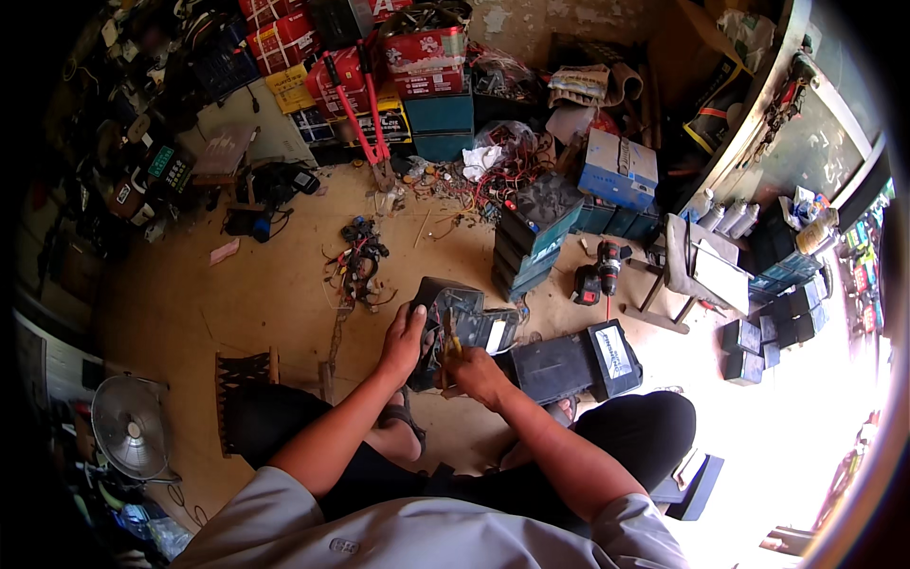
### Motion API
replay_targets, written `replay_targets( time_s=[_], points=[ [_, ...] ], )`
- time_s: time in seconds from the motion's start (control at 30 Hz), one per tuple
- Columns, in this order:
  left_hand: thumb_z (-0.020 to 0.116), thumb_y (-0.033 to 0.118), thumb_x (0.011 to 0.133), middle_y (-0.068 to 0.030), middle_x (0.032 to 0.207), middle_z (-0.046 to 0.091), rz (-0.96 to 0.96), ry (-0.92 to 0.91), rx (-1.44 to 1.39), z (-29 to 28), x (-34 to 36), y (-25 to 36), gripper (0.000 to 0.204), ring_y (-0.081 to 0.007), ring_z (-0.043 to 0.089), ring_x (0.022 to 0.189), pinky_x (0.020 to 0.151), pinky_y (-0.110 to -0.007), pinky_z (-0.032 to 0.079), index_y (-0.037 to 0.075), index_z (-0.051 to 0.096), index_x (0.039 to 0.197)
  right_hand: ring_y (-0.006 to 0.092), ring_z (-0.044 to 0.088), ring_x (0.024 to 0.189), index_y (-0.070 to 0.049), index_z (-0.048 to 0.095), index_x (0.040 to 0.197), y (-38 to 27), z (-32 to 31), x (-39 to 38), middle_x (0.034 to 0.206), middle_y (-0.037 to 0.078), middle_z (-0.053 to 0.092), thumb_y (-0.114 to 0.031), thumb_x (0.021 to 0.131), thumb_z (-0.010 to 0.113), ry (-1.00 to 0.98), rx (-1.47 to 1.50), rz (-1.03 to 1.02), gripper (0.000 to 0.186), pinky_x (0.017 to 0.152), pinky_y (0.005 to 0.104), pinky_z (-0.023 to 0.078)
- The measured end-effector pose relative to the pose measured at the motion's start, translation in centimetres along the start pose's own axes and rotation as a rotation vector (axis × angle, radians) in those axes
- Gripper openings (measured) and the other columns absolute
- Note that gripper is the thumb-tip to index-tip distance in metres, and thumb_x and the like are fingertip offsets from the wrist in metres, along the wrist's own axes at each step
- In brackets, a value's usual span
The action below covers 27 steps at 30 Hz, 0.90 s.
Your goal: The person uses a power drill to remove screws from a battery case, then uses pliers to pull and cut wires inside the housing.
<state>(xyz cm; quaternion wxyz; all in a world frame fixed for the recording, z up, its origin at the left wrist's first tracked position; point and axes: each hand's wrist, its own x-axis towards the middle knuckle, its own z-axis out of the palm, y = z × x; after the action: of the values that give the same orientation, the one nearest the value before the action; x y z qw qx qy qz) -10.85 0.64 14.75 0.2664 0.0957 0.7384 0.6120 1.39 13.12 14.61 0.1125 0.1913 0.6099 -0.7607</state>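
Between my knees an opened black plastic battery case (449, 292) is tilted up, its inside facing me. My left hand (405, 339) is closed on the left wall of the case. My right hand (477, 376) is closed on a yellow-handled hand tool (455, 347), which looks like pliers, at the case's opening. The tool's tip and what it touches inside are too dark to make out. Just right of my right hand lies a long black battery box (559, 367) with a white label on its end.
A cordless drill (601, 273) stands beyond the box, near a small stool (697, 266). Tangled wires (358, 261) lie on the floor ahead. Red bolt cutters (365, 123) lean on stacked boxes. A dark battery stack (536, 245) stands ahead right, and a fan (133, 429) at left.
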Motion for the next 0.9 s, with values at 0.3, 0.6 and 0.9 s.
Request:
replay_targets(
  time_s=[0.3,0.6,0.9],
  points=[
    [0.048,0.042,0.110,0.0043,0.085,0.060,0.053,-0.032,0.084,0.5,-0.2,-0.2,0.034,-0.0046,0.054,0.069,0.060,-0.022,0.045,0.012,0.060,0.121,0.0304,0.074,0.094,0.007,0.066,0.113,-1.4,-1.4,-0.1,0.108,0.022,0.073,-0.021,0.101,0.060,-0.120,0.349,0.221,0.030,0.078,0.0400,0.065],
    [0.046,0.040,0.110,-0.0036,0.105,0.064,0.145,-0.020,0.144,0.5,0.1,-0.9,0.041,-0.0123,0.056,0.094,0.086,-0.030,0.048,0.005,0.058,0.129,0.0303,0.075,0.094,0.009,0.064,0.115,-1.9,-1.8,-0.7,0.106,0.022,0.073,-0.015,0.100,0.058,-0.217,0.286,0.164,0.029,0.081,0.0381,0.065],
    [0.046,0.042,0.110,-0.0105,0.119,0.066,0.116,-0.033,0.206,0.3,-0.2,-0.3,0.047,-0.0181,0.059,0.110,0.100,-0.034,0.045,0.003,0.057,0.132,0.0290,0.075,0.087,0.008,0.068,0.103,-1.6,-0.9,-0.2,0.102,0.021,0.073,-0.017,0.098,0.056,-0.004,-0.075,0.045,0.028,0.074,0.0399,0.062]
  ],
)
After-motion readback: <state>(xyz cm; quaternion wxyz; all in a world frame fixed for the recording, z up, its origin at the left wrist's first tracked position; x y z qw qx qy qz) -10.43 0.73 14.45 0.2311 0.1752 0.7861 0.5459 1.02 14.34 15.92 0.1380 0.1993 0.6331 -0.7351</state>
